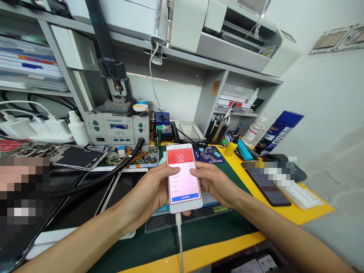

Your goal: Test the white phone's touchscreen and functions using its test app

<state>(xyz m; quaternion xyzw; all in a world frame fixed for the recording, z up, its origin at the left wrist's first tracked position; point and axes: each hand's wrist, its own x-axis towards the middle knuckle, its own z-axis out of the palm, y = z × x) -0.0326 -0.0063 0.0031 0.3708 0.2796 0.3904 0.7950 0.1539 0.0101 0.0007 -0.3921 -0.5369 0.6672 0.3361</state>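
Note:
A white smartphone is held upright over the green mat, its lit screen showing a red header and a blue button. My left hand wraps around its left edge and back. My right hand grips the right edge, thumb resting on the screen. A white cable is plugged into the phone's bottom and runs down toward me.
A grey rework station with a black hose stands behind. Circuit boards, dark screens and tablets lie at left. Tools, a yellow bottle and a blue can sit at right, beside a dark phone. Shelving and a printer rise above.

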